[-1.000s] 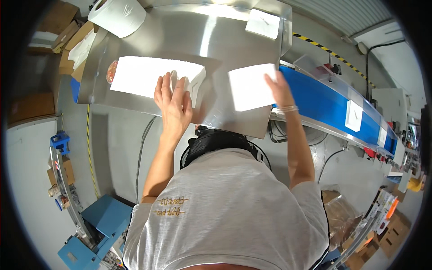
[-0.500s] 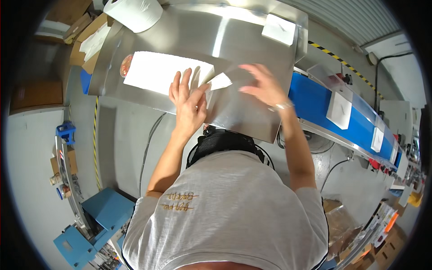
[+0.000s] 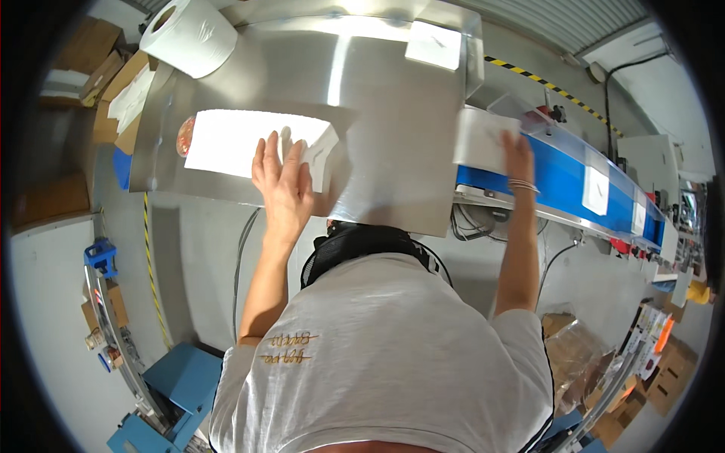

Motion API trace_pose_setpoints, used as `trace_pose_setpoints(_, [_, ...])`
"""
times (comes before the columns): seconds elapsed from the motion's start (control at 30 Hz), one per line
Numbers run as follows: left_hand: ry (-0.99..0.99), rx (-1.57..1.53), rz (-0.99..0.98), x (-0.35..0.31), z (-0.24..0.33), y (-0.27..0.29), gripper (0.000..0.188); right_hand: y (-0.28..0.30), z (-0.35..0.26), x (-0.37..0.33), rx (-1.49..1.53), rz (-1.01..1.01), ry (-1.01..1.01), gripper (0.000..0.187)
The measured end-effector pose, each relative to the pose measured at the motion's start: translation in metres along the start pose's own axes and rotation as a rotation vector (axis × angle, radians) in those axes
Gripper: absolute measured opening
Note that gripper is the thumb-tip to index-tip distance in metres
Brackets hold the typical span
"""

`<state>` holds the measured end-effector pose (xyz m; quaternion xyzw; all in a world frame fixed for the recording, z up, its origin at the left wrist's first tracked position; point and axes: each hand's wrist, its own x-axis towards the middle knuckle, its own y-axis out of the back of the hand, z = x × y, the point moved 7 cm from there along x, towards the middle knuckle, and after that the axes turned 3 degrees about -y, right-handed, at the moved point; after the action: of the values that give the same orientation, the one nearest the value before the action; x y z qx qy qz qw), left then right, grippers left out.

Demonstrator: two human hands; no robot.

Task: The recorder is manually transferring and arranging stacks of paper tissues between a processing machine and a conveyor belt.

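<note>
A long stack of flat white paper pieces (image 3: 226,143) lies along the left part of the steel table (image 3: 393,143). My left hand (image 3: 285,185) rests on its right end, fingers spread and lying on the paper. Past the table's right edge, my right hand (image 3: 519,160) is over the blue conveyor belt (image 3: 555,155). Its fingers are on the right side of a flat white piece (image 3: 483,136), which is smeared by motion along with the hand. A round reddish thing (image 3: 185,137) touches the stack's left end.
A big white roll (image 3: 189,41) stands at the table's far left, beside cardboard boxes (image 3: 121,98). One white piece (image 3: 434,45) lies at the far right of the table. Further white pieces (image 3: 596,190) lie along the belt, under a clear guard.
My right hand has moved right, from over the table to the belt, with a white piece. My left hand remains on the stack. The whole view has shifted a little.
</note>
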<state>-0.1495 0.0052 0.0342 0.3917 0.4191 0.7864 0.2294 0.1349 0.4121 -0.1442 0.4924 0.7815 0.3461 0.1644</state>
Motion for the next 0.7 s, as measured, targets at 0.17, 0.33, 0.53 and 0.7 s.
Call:
trace_pose_setpoints(0.17, [-0.022, -0.016, 0.054, -0.001, 0.003, 0.001, 0.039, 0.053, -0.11, -0.024, -0.649, 0.334, 0.011, 0.061])
trace_pose_setpoints(0.33, [-0.026, -0.06, 0.027, -0.002, -0.001, -0.001, 0.036, -0.077, -0.265, -0.066, 0.218, -0.53, 0.388, 0.047])
trace_pose_setpoints(0.53, [-0.102, -0.058, 0.002, 0.001, 0.002, 0.0, 0.028, -0.151, -0.317, -0.086, 0.436, -0.649, 0.673, 0.038])
trace_pose_setpoints(0.7, [-0.032, -0.035, 0.047, -0.002, -0.013, 0.005, 0.037, -0.138, -0.233, -0.083, 0.597, -0.823, 0.074, 0.04])
